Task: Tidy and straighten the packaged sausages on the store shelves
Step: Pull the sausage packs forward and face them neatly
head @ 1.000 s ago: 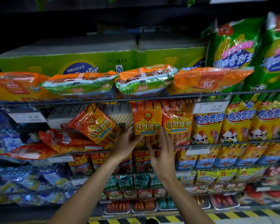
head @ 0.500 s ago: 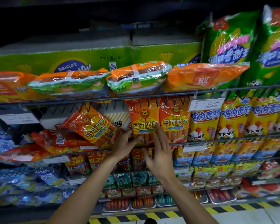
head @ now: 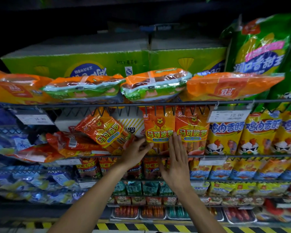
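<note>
On shelf, left hand (head: 136, 149), right hand (head: 175, 158) flanking orange sausage pack (head: 158, 130)

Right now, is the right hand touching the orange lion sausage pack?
Touching. The head view shows the right hand with its fingertips pressed flat on the upright lion sausage pack.

The upper part sits in near darkness, while the shelf fronts are evenly lit from the front. Glare streaks the shiny orange plastic sausage packs (head: 159, 126). Edges bow with wide-angle distortion; the blue packets at far left (head: 10, 143) smear into blur.
</note>
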